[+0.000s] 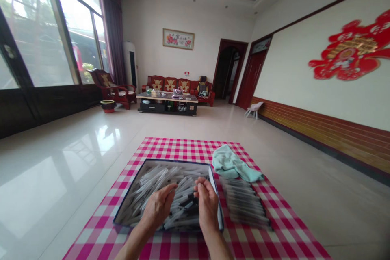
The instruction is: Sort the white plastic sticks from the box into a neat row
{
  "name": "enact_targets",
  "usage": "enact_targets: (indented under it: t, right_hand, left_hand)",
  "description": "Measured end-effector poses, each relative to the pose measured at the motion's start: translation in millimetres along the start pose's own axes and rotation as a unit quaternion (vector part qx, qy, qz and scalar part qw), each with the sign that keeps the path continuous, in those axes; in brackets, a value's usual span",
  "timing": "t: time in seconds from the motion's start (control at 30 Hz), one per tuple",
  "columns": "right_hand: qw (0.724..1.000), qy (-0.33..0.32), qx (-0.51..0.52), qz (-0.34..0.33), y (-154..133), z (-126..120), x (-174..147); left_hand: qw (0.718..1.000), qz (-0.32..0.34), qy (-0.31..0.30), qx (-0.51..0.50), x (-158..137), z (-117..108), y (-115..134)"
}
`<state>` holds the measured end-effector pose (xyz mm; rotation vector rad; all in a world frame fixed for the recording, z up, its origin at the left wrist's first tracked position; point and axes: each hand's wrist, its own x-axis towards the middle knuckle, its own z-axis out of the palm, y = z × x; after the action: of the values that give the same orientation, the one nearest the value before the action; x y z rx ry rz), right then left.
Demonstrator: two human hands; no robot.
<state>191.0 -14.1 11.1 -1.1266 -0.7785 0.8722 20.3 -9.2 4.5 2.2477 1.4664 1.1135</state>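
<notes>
A shallow dark-edged box (215, 195) holds a heap of clear pen barrels (155, 180), with some black pieces among them. Over its middle is my left hand (159, 206), its thumb and fingers drawn together; whatever they hold is hidden. My right hand (207, 202) hovers near the box's right side, fingertips pinched. Blur keeps me from making out what lies in that pinch. The two hands face each other, a small gap apart. Right of the box lies a row of pens (245, 204) side by side, blurred.
A pale green cloth (233, 163) lies crumpled behind the row of pens. Everything rests on a pink-and-white checked tablecloth (134, 172). Farther off, a coffee table (167, 98) stands before a wooden sofa (170, 83), and a small chair (254, 109) is by the right wall.
</notes>
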Motion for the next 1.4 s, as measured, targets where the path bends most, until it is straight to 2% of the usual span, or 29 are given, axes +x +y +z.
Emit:
enact_targets:
  t: [0.13,0.37,0.47,0.53,0.6,0.67,0.73,0.83,0.93,1.1,1.23,1.4]
  right_hand:
    - [0.999,0.040,0.031,-0.006,-7,-15,16]
    - [0.999,0.032,0.007,-0.004,-5,-40,50]
    - [0.999,-0.006,-0.046,-0.022,-2,-43,50]
    - [0.986,-0.078,-0.133,-0.058,-6,-37,46]
    - [0.947,-0.181,-0.238,-0.119,-12,-24,41]
    - [0.882,-0.285,-0.324,-0.190,-16,-6,36]
    - [0.813,-0.354,-0.397,-0.238,-14,10,33]
    - [0.732,-0.387,-0.493,-0.267,-1,19,32]
    - [0.694,-0.384,-0.546,-0.270,11,10,31]
    - [0.697,-0.379,-0.552,-0.257,-2,-3,30]
    - [0.705,-0.366,-0.546,-0.265,-13,15,32]
    - [0.736,-0.351,-0.510,-0.276,6,43,45]
  left_hand:
    - [0.999,-0.015,0.024,0.023,5,-3,1]
    - [0.996,-0.037,-0.024,0.076,36,-7,12]
    - [0.996,-0.035,-0.019,0.075,42,-14,7]
    - [0.996,-0.052,0.003,0.077,42,-21,0]
    - [0.994,-0.066,0.011,0.086,43,-28,-8]
    - [0.993,-0.080,0.016,0.090,44,-33,-15]
    - [0.991,-0.091,0.014,0.095,45,-36,-21]
    - [0.988,-0.104,-0.002,0.110,44,-36,-27]
    - [0.987,-0.110,-0.006,0.119,43,-33,-30]
    - [0.985,-0.108,-0.003,0.132,38,-28,-33]
    - [0.984,-0.100,-0.004,0.147,33,-19,-37]
    - [0.989,-0.042,0.030,0.139,28,-8,-41]
